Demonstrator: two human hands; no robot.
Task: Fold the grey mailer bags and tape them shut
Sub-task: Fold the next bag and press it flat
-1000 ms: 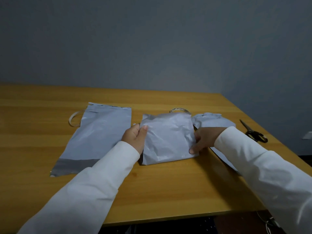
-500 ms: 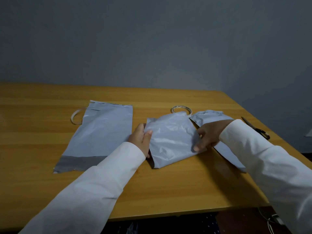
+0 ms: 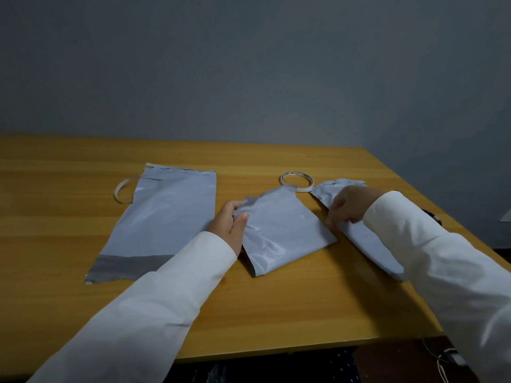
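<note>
1. At the middle of the bench (image 3: pixel 83 272), a folded grey bag (image 3: pixel 282 230) is gripped along its left edge by the left hand (image 3: pixel 229 225), thumb on top and fingers tucked beneath.
2. Its right edge is met by the right hand (image 3: pixel 345 205), fingers curled down; whether plastic is pinched there cannot be told.
3. Springing open of the slick fold is likely if either grip is eased before tape is applied.
4. The tape roll (image 3: pixel 297 181) lies just beyond the bag, so one hand must be freed to reach it.
5. A second bag (image 3: pixel 367 239) is partly covered by the right sleeve (image 3: pixel 442 272) and could be dragged off the near edge.
6. A flat bag (image 3: pixel 166 222) lies untouched to the left.
</note>
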